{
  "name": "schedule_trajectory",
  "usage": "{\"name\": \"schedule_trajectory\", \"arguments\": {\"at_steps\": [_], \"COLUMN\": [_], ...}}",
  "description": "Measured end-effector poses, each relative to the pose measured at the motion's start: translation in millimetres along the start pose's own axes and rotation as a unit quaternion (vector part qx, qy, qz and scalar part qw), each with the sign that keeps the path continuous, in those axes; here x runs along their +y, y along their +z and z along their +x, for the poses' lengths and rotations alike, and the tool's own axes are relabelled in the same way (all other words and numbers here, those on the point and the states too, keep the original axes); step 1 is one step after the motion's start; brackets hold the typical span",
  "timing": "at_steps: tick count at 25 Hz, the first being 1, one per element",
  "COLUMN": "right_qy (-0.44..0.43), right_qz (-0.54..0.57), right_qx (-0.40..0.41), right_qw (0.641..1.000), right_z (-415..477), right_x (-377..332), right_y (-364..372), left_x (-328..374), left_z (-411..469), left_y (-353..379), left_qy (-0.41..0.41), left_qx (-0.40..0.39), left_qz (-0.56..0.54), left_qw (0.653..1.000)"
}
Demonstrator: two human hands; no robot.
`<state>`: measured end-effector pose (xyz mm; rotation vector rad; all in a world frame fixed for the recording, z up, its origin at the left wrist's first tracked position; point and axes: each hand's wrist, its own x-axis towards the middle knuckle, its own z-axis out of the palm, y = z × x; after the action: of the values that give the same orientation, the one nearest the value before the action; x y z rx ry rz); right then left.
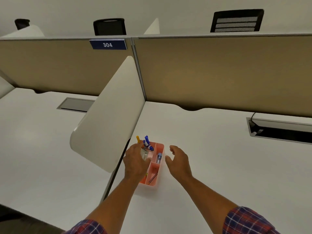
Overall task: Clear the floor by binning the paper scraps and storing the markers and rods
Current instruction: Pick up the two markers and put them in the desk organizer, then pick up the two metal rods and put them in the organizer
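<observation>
While both plaid sleeves reach in from the six o'clock edge, the pink organizer sits on the white desk between the two hands, near the picture's centre. At its seven o'clock end, a compartment holds two thin dark rods lying slantwise, likely dropped there because the slot is long enough to take them flat. The middle compartment on the three o'clock side holds a clear tube with a blue cap.

Covering the nine o'clock side of the organizer, the left hand has its fingers curled over something pale or clear that I cannot identify; whether it is gripping or just releasing, I cannot tell. The right hand is open and empty, fingers spread, just beside the organizer's three o'clock wall without touching it, probably poised to steady the light tray.

At the organizer's twelve o'clock end, blue markers and a yellow marker stand upright, leaning on the wall of their deeper slot. The white divider rises at ten o'clock, hard by the tray. Beyond it stands the tan partition with a "304" sign. The floor and any paper scraps are out of view, so storing looks well along; binning cannot be judged.
</observation>
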<state>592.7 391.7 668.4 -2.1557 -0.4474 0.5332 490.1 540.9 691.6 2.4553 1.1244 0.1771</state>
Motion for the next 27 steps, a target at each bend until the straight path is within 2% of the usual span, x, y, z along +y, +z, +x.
{"name": "schedule_trajectory", "arguments": {"at_steps": [5,9,15,24,27], "right_qy": [-0.004,-0.012,0.016,0.087,0.131], "right_qz": [-0.083,-0.163,-0.257,-0.270,-0.263], "right_qx": [0.024,0.048,0.083,0.134,0.141], "right_qw": [0.996,0.985,0.963,0.950,0.945], "right_z": [-89,-177,-310,-485,-543], "right_x": [28,48,83,194,245], "right_y": [-13,-24,-27,-47,-59], "left_x": [5,-5,-30,-25,-17], "left_z": [-82,-159,-278,-432,-481], "left_y": [-4,-7,8,69,98], "left_qy": [0.050,0.102,0.203,0.341,0.355], "left_qx": [0.014,-0.017,-0.094,-0.165,-0.187], "left_qz": [-0.024,-0.048,0.060,0.123,0.135], "left_qw": [0.998,0.993,0.973,0.917,0.906]}}
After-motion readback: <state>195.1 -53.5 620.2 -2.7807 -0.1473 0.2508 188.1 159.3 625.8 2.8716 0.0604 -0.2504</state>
